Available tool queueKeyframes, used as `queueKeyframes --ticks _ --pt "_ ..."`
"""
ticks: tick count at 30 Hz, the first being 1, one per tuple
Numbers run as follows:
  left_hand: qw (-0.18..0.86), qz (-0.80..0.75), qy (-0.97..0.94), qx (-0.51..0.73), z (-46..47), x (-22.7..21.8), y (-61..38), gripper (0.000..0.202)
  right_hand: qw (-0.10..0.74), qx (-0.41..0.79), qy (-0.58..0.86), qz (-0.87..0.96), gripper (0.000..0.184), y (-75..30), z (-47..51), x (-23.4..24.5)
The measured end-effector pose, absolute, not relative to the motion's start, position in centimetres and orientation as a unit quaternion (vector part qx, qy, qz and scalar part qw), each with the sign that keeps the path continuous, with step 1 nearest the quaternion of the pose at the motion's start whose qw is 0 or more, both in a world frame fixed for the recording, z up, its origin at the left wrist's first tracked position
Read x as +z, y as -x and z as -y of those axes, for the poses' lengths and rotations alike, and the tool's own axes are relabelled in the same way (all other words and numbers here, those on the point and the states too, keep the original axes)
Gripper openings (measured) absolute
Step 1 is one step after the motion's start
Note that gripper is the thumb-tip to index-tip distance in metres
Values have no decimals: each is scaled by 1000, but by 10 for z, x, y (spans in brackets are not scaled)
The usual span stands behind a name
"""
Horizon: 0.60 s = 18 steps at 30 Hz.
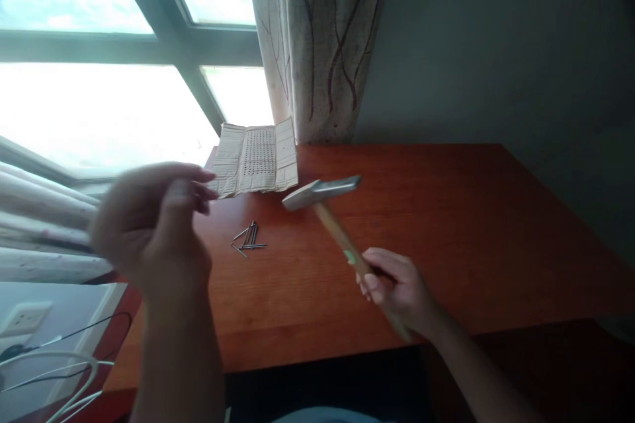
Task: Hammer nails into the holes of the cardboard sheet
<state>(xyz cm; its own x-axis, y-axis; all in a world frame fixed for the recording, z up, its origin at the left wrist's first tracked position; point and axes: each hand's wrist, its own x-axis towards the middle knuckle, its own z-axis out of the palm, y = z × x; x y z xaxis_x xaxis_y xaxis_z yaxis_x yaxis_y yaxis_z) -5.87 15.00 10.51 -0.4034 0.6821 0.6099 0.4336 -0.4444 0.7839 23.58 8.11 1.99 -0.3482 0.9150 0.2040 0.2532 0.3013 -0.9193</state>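
Observation:
My right hand [391, 284] is closed around the wooden handle of a hammer [342, 236]. The hammer is raised over the front middle of the desk, its metal head pointing up and to the left. My left hand [159, 225] is lifted at the left, blurred, with its fingers loosely bent and nothing visible in them. Its fingertips overlap the lower left edge of a creased piece of cardboard [258, 153]; whether they touch it I cannot tell. The cardboard has rows of small holes in its middle panel. Several nails [251, 236] lie in a loose pile between my hands.
The reddish-brown wooden desk [446, 225] reaches right along a grey wall [486, 46]. At the back left are a window [99, 112] and a patterned curtain [332, 33]. Cables [74, 370] and a wall socket [27, 318] are at the lower left.

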Motion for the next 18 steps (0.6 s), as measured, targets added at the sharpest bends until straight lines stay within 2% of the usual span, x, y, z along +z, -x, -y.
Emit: queueKeyframes --ticks 2,5,7,9,11,18 --pt "155 -487 -545 665 -154 91 35 13 405 456 490 623 18 -265 -73 15" --pt "226 -512 -603 569 -166 63 20 9 405 427 579 564 27 -304 -73 11" --pt "241 -516 -639 516 -172 46 19 11 375 347 631 585 30 -327 -80 9" --pt "249 -520 -656 487 -176 35 21 13 350 181 676 623 28 -345 -89 6" --pt "253 -528 -657 475 -178 30 23 15 344 82 698 623 34 -358 -98 1" --pt "269 -540 -635 483 -180 24 25 15 294 34 735 610 39 -379 -116 -23"
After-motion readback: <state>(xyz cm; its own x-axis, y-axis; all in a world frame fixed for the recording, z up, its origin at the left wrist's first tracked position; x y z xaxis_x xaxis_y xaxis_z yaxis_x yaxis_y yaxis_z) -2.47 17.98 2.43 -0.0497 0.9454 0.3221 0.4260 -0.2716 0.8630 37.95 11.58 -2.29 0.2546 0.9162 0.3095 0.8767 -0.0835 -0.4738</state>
